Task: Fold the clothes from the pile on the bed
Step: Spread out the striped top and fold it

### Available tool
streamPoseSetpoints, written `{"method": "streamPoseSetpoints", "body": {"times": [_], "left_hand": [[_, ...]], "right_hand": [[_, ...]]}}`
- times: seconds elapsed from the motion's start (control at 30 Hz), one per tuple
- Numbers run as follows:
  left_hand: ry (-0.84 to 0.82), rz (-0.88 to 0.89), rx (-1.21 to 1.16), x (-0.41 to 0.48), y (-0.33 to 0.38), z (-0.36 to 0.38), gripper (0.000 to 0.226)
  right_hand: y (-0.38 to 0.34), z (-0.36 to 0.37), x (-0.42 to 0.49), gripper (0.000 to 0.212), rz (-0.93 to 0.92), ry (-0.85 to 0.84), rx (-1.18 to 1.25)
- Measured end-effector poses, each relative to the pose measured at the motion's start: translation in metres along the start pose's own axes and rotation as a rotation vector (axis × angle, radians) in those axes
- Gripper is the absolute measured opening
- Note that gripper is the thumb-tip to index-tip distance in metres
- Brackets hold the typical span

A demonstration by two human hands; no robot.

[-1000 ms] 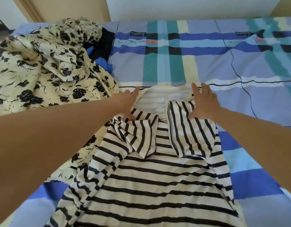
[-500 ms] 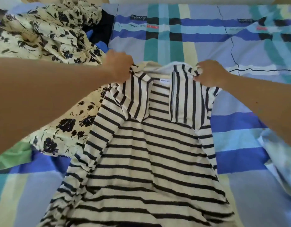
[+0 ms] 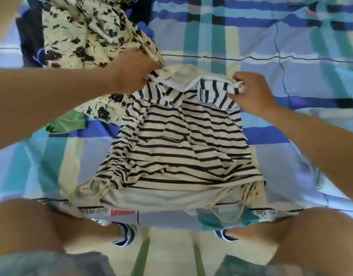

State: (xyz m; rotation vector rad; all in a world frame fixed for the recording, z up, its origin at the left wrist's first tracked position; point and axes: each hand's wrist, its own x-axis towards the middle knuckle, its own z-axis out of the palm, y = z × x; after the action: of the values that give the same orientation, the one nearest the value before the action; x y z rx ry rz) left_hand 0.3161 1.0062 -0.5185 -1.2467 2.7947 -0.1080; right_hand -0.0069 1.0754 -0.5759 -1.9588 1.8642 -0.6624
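A cream top with black stripes lies lengthwise on the bed in front of me, rumpled, its plain hem and drawstrings near the bed's front edge. My left hand grips its upper left corner. My right hand pinches the upper right corner, a bunch of striped cloth between fingers and thumb. Both corners are lifted off the bed. The pile sits at the far left: a cream floral garment on top of dark blue clothes.
The bed is covered by a blue, teal and cream plaid sheet. A green piece of cloth peeks out under the floral garment. My knees and striped socks show below the bed's front edge, above the floor.
My hands went from lying flat on the collar to gripping the top's upper corners. They have pulled the top toward me, so it now bunches up, and the view has tilted down.
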Motion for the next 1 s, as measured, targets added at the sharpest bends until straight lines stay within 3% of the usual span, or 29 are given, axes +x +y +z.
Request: {"method": "streamPoseSetpoints", "body": {"times": [0.17, 0.27, 0.37, 0.43, 0.5, 0.6, 0.73, 0.8, 0.9, 1.0], "left_hand": [[-0.01, 0.082, -0.053, -0.111, 0.023, 0.048, 0.046], [-0.05, 0.141, -0.009, -0.157, 0.034, 0.08, 0.051], [-0.355, 0.153, 0.005, -0.192, 0.057, 0.098, 0.054], [-0.553, 0.149, 0.04, -0.205, 0.069, 0.106, 0.056], [-0.67, 0.118, 0.014, -0.211, 0.078, 0.112, 0.056], [-0.699, 0.057, -0.021, -0.211, 0.093, 0.112, 0.051], [-0.504, 0.062, -0.181, -0.196, 0.127, 0.112, 0.04], [-0.427, 0.05, -0.362, -0.187, 0.148, 0.116, 0.033], [-0.473, 0.011, -0.6, -0.171, 0.179, 0.125, 0.028], [-0.482, -0.086, -0.76, -0.151, 0.211, 0.132, 0.028]], "right_hand": [[-0.003, 0.048, -0.121, 0.036, -0.008, -0.105, 0.047], [0.003, 0.066, -0.178, 0.038, -0.031, -0.274, -0.052], [0.007, 0.074, -0.213, 0.029, 0.0, -0.516, -0.281], [0.011, 0.076, -0.229, 0.033, 0.075, -0.592, -0.325], [0.011, 0.077, -0.238, 0.046, 0.184, -0.576, -0.255], [0.007, 0.076, -0.239, 0.06, 0.388, -0.468, -0.051], [0.018, 0.068, -0.234, 0.049, 0.434, -0.093, -0.076], [0.026, 0.065, -0.231, 0.038, 0.55, -0.008, -0.124], [0.032, 0.065, -0.227, 0.091, 0.782, -0.094, 0.111], [0.031, 0.064, -0.221, 0.114, 0.849, -0.129, 0.387]]}}
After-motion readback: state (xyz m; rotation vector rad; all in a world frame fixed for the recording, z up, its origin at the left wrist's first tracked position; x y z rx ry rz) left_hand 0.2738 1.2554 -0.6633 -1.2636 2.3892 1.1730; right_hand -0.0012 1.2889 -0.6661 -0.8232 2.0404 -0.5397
